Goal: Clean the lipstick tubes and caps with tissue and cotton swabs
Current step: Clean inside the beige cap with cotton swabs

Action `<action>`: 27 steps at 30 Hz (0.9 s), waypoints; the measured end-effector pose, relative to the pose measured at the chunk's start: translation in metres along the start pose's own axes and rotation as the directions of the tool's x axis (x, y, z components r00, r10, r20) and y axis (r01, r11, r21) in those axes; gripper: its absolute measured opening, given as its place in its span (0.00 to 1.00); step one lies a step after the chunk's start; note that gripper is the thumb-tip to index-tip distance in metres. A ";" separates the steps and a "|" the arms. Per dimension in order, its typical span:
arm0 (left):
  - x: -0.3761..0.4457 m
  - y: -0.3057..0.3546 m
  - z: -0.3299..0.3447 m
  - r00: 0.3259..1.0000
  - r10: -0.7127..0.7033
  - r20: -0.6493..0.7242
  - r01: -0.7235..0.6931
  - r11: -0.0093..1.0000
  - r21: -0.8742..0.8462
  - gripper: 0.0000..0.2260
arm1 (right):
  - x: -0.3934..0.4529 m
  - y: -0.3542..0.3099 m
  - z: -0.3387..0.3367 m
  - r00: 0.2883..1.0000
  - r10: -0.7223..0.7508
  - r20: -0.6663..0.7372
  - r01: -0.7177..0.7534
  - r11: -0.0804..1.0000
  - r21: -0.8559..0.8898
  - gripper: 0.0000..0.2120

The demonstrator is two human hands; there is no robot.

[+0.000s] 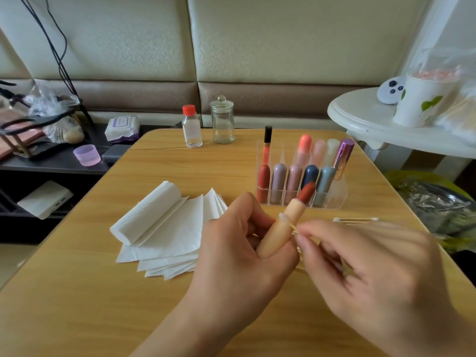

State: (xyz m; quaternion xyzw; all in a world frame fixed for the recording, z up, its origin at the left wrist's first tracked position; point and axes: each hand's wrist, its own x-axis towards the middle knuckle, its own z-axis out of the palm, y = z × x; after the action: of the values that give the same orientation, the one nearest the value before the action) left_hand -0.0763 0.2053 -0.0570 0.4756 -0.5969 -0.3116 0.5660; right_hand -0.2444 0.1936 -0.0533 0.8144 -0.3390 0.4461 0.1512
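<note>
**Q:** What's the step, and how do I do it well?

**A:** Swabbing the collar of the peach-coloured plastic lipstick tube (277, 231), bullet twisted up, cap off. My judgement: keep the cotton head riding the ridge just below the red bullet, turn the tube rather than the swab, light pressure only. Stray upward and the swab smears pigment or nicks the bullet.

**Q:** Left grip?

**A:** My left hand (247, 243) is clamped round the lower barrel of the tube, fingers curled behind, thumb across the front. The tube tilts up and away from me, bullet end pointing towards the clear acrylic organiser holding capped lipsticks (298, 181), which sits just beyond the grip.

**Q:** Right grip?

**A:** My right hand (371, 274) is pinched together on the thin wooden-stemmed cotton swab (289, 222), thumb and forefinger tips closed on the stem. The white head touches the tube's collar, on the side facing that hand. The hand is motion-blurred; what the other fingers do I cannot tell.

**Q:** Supplies within reach?

**A:** The fanned stack of white tissue sheets (164, 228) lies on the wooden counter (77, 292) to the left of my left grip, near. More cotton swabs (355, 219) lie beyond my right grip. A small clear bottle with a red cap (192, 127) and a lidded glass jar (222, 122) stand at the far edge, well apart from both hands.

**Q:** Risk?

**A:** Likely a slip onto the bullet. Steady wrists.
</note>
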 end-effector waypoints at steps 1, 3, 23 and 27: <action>0.000 0.000 0.000 1.000 -0.015 -0.001 0.015 1.000 -0.019 0.12 | 0.000 0.000 0.001 1.000 0.004 0.003 -0.004 1.000 -0.001 0.06; 0.000 -0.001 0.001 0.999 -0.044 0.012 0.045 0.997 -0.064 0.11 | 0.000 0.002 -0.001 1.000 0.025 -0.002 -0.025 0.999 0.023 0.06; 0.001 -0.006 0.000 0.932 -0.092 0.351 0.193 0.945 -0.264 0.17 | -0.009 0.000 0.004 0.997 -0.030 -0.077 0.023 0.995 -0.095 0.06; 0.003 -0.009 -0.001 0.885 -0.110 0.452 0.312 0.862 -0.401 0.14 | -0.008 -0.001 0.005 0.995 -0.047 -0.083 0.039 0.995 -0.094 0.06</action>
State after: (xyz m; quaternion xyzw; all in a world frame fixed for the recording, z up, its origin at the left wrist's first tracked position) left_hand -0.0728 0.1993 -0.0638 0.3139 -0.5543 -0.5996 0.4845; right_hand -0.2440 0.1951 -0.0629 0.7938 -0.3351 0.4609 0.2126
